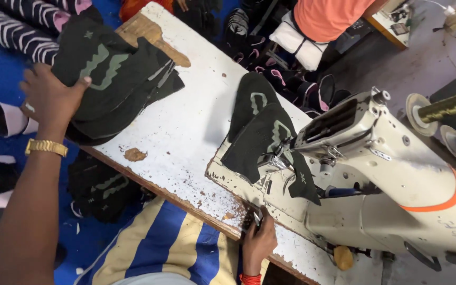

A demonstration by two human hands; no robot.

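My left hand point(53, 97) rests on a pile of black fabric pieces with grey-green zigzag trim point(114, 74) at the far left end of the white worktable point(186, 126); a gold watch is on that wrist. My right hand point(258, 240) sits at the table's near edge, its fingers closed around small metal snips point(257, 217). Two more black trimmed pieces point(262, 132) lie under the needle of the cream sewing machine point(391, 174).
Another person in an orange top point(325, 16) sits across the table beside heaps of black and pink pieces point(281, 74). Thread spools point(444, 108) stand at the right. More black pieces point(101, 190) lie on the blue floor by my striped lap.
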